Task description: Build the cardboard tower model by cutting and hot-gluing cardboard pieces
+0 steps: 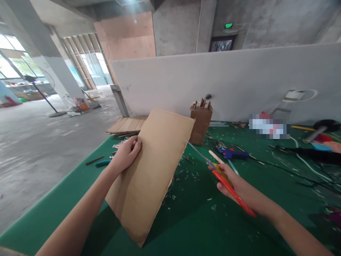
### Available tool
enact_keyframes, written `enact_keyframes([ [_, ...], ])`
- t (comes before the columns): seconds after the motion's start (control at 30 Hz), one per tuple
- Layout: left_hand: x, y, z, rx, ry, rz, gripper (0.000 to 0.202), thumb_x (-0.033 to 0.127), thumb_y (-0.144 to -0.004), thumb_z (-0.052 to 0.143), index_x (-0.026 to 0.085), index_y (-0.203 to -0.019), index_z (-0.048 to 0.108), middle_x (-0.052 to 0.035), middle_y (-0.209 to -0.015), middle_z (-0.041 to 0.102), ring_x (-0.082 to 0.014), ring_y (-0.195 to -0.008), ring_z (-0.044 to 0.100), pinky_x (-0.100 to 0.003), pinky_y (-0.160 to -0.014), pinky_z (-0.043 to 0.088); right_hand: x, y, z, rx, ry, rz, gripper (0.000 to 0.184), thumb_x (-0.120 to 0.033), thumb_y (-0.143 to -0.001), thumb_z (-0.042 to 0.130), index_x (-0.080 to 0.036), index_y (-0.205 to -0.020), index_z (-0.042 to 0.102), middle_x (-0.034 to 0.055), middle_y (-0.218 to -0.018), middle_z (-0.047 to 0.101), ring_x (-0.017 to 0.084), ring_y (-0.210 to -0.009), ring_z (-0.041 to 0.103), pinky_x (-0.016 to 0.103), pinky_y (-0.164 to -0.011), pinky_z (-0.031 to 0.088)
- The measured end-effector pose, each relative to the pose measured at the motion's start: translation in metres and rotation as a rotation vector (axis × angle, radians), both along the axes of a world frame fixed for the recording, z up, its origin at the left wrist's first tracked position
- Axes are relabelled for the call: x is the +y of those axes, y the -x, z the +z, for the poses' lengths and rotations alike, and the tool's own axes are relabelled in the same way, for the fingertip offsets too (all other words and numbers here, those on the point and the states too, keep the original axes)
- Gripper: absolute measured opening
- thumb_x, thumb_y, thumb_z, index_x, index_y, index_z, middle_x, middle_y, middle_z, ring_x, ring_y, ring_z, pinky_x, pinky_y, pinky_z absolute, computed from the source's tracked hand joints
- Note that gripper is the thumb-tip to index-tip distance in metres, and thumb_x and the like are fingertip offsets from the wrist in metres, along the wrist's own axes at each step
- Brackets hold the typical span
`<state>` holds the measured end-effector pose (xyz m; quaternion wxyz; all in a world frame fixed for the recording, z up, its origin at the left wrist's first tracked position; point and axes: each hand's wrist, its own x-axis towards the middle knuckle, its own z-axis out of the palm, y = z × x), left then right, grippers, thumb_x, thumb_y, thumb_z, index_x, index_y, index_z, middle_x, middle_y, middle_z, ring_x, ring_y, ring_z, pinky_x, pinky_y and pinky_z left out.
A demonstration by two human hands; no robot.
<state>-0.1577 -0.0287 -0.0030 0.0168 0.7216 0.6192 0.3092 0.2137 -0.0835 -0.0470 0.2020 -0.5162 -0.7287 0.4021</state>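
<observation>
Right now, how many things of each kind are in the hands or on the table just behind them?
1 cardboard sheet, in the left hand
1 scissors, in the right hand
1 box
1 glue gun
Total: 4

Craft workshop in a bare concrete hall, green desk (pixel 66 199) strewn with scraps, glue gun (pixel 232 153), stacked cardboard (pixel 127 125)

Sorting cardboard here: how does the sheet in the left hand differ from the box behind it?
The cardboard sheet is flat, pale tan and held tilted by the left hand; the cardboard box is darker brown, upright and stands on the table holding tools. Both are cardboard.
</observation>
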Motion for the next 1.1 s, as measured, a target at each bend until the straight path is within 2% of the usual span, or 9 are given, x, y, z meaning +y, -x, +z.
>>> enact_keyframes([
  [0.13, -0.003, 0.003, 0.005, 0.048, -0.012, -0.021, 0.029, 0.044, -0.089, 0.033, 0.021, -0.083, 0.049, 0.0021, -0.059, 0.054, -0.0162, -0.057, 0.052, -0.027, -0.057, 0.034, 0.000, -0.003, 0.001, 0.045, -0.030, 0.013, 0.054, -0.047, -0.084, 0.052, -0.028, -0.130, 0.032, 0.0062, -0.091, 0.062, 0.023, -0.081, 0.064, 0.037, -0.067, 0.055],
  [0.27, -0.005, 0.007, 0.008, 0.054, -0.029, 0.003, 0.027, 0.044, -0.089, 0.034, 0.021, -0.086, 0.049, 0.0028, -0.057, 0.053, -0.0166, -0.056, 0.052, -0.027, -0.056, 0.033, -0.001, -0.005, 0.006, -0.008, 0.005, 0.011, 0.057, -0.049, -0.085, 0.049, -0.027, -0.133, 0.028, 0.0101, -0.104, 0.061, 0.026, -0.090, 0.063, 0.038, -0.071, 0.054],
  [0.4, -0.004, 0.010, 0.007, 0.037, -0.020, 0.019, 0.029, 0.044, -0.089, 0.033, 0.021, -0.092, 0.051, 0.0022, -0.060, 0.056, -0.0175, -0.059, 0.055, -0.027, -0.057, 0.033, 0.001, -0.007, 0.004, 0.023, -0.048, -0.004, 0.054, -0.049, -0.085, 0.049, -0.026, -0.131, 0.033, 0.0107, -0.111, 0.059, 0.024, -0.089, 0.062, 0.037, -0.072, 0.053],
  [0.53, -0.001, 0.010, 0.004, 0.042, -0.005, 0.011, 0.031, 0.045, -0.089, 0.032, 0.020, -0.091, 0.052, 0.0013, -0.062, 0.058, -0.0181, -0.061, 0.055, -0.027, -0.057, 0.034, 0.001, -0.008, 0.003, 0.005, -0.042, 0.017, 0.055, -0.049, -0.084, 0.050, -0.027, -0.132, 0.032, 0.0094, -0.106, 0.061, 0.023, -0.081, 0.062, 0.036, -0.068, 0.053],
  [0.67, 0.000, 0.010, 0.004, 0.056, -0.009, 0.012, 0.030, 0.044, -0.089, 0.032, 0.021, -0.089, 0.051, 0.0008, -0.062, 0.058, -0.0186, -0.061, 0.055, -0.027, -0.056, 0.033, -0.004, -0.005, 0.009, -0.014, 0.031, 0.018, 0.062, -0.049, -0.083, 0.053, -0.028, -0.136, 0.030, 0.0086, -0.101, 0.062, 0.025, -0.087, 0.063, 0.035, -0.070, 0.055],
  [0.8, -0.004, 0.006, 0.009, 0.083, 0.001, 0.011, 0.029, 0.044, -0.089, 0.033, 0.021, -0.087, 0.051, 0.0003, -0.062, 0.059, -0.0192, -0.061, 0.056, -0.027, -0.057, 0.033, -0.007, 0.001, 0.015, -0.009, 0.074, 0.024, 0.061, -0.049, -0.083, 0.053, -0.027, -0.135, 0.032, 0.0092, -0.102, 0.063, 0.026, -0.090, 0.063, 0.037, -0.071, 0.055],
  [0.97, -0.013, -0.003, 0.019, 0.074, 0.011, 0.008, 0.028, 0.044, -0.087, 0.037, 0.021, -0.094, 0.052, -0.0002, -0.065, 0.061, -0.0195, -0.062, 0.056, -0.027, -0.057, 0.033, -0.008, 0.006, 0.015, 0.002, -0.007, 0.016, 0.057, -0.044, -0.079, 0.060, -0.027, -0.130, 0.041, 0.0101, -0.106, 0.063, 0.028, -0.091, 0.062, 0.037, -0.070, 0.055],
  [1.1, -0.014, -0.009, 0.020, 0.063, 0.036, -0.025, 0.027, 0.044, -0.087, 0.037, 0.021, -0.090, 0.052, -0.0013, -0.069, 0.063, -0.0198, -0.064, 0.058, -0.028, -0.058, 0.034, -0.008, 0.007, 0.013, 0.007, -0.019, 0.032, 0.055, -0.043, -0.080, 0.059, -0.028, -0.131, 0.041, 0.0096, -0.108, 0.062, 0.027, -0.088, 0.063, 0.037, -0.070, 0.055],
])
